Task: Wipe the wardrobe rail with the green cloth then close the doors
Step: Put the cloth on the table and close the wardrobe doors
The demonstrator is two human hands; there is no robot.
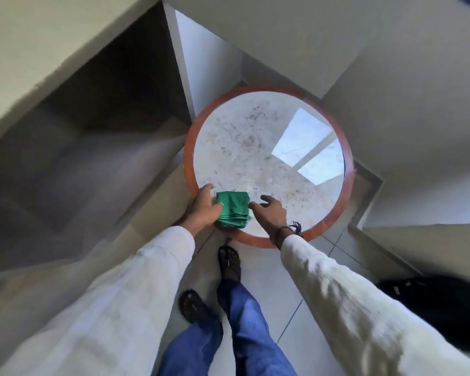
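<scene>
a home bedroom corner: open wardrobe (73, 131), round marble-topped side table (349, 169), tiled floor (263, 270)

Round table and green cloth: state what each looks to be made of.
Round table: top looks like polished speckled stone, perhaps marble, since it mirrors a window; the reddish-brown rim looks like wood or a painted band. Green cloth: soft woven or microfibre fabric, matte, folded in layers, at the table's near edge.
</scene>
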